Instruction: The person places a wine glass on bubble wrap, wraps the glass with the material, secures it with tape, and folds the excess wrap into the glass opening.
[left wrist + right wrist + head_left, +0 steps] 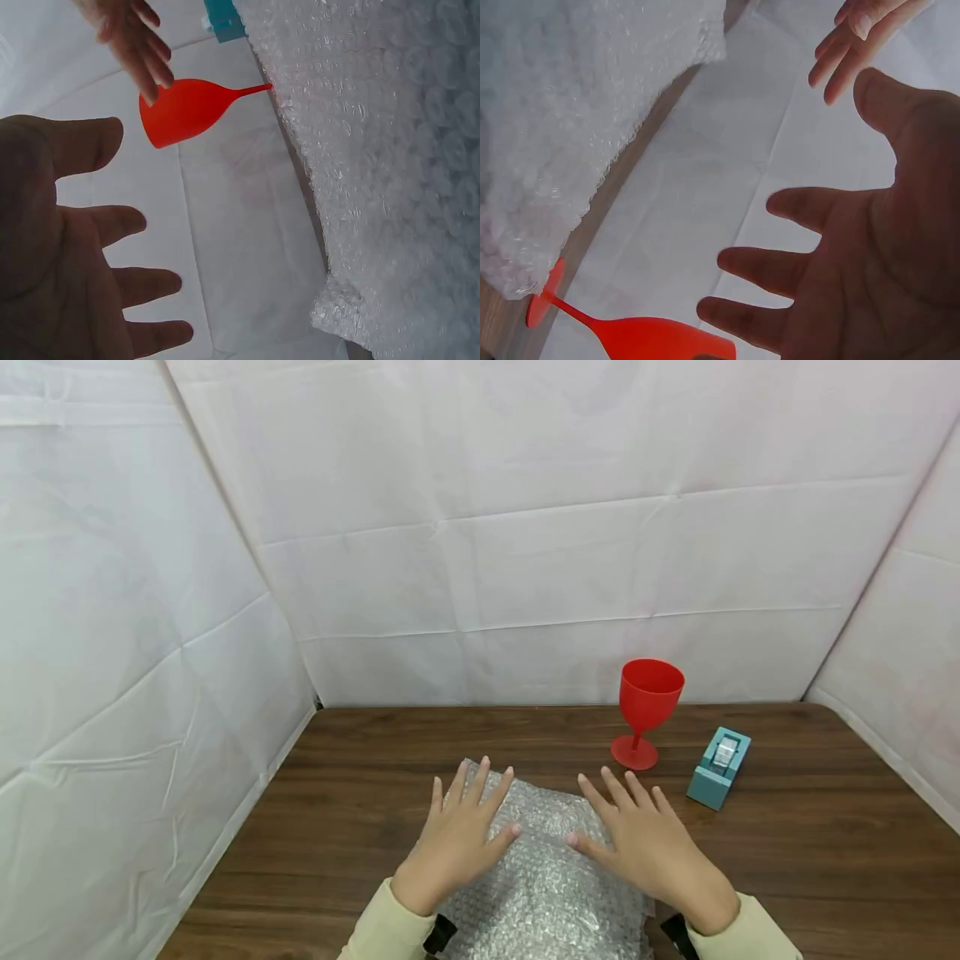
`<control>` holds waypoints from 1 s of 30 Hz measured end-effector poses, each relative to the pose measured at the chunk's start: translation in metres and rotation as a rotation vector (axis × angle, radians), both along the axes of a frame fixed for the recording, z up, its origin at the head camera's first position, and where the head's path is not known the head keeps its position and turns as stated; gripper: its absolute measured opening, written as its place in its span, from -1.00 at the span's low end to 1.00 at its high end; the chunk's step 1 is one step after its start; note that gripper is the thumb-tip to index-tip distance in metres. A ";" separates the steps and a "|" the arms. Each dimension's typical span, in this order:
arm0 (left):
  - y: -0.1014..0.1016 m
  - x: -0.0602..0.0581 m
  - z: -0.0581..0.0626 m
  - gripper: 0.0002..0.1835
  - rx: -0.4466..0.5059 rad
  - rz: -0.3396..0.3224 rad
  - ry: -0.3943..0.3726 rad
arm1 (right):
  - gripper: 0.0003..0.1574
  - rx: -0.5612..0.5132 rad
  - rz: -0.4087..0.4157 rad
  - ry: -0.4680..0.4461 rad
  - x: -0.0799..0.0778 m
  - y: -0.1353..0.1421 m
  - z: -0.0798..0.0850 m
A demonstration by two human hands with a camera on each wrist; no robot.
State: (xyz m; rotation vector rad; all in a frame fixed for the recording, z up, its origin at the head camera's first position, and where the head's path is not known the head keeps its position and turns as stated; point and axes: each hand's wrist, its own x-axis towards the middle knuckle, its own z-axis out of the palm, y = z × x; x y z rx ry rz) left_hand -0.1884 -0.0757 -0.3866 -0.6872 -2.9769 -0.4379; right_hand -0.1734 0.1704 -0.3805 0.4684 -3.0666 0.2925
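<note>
Both hands are held out over a sheet of bubble wrap on the brown table, fingers straight and spread. The left hand is over the sheet's left side, and its wrist view shows the bare palm with nothing in it. Over the right side is the right hand, also holding nothing; its palm shows in the right wrist view. A red goblet stands upright beyond the right fingertips. To the right of the goblet lies a teal tape dispenser with a clear roll in it.
The wooden table ends at a white cloth wall at the back. More white cloth hangs at the left and right sides. A dark strap is on the left wrist, and another on the right.
</note>
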 end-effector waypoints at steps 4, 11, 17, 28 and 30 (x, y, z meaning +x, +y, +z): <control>-0.013 0.010 0.001 -0.28 -0.002 -0.056 -0.083 | 0.00 -0.014 0.071 -0.084 0.015 0.004 -0.007; -0.039 0.026 0.004 -0.24 -0.084 -0.220 -0.317 | 0.04 0.024 0.274 -0.177 0.037 0.013 -0.041; -0.054 0.025 0.003 -0.20 -0.134 -0.270 -0.456 | -0.01 0.148 0.404 -0.205 0.049 0.018 -0.074; -0.068 0.024 -0.004 -0.33 -0.151 -0.263 -0.580 | -0.09 0.161 0.526 -0.212 0.054 0.025 -0.104; -0.068 0.025 -0.006 -0.34 -0.152 -0.267 -0.578 | -0.10 0.154 0.530 -0.215 0.054 0.027 -0.105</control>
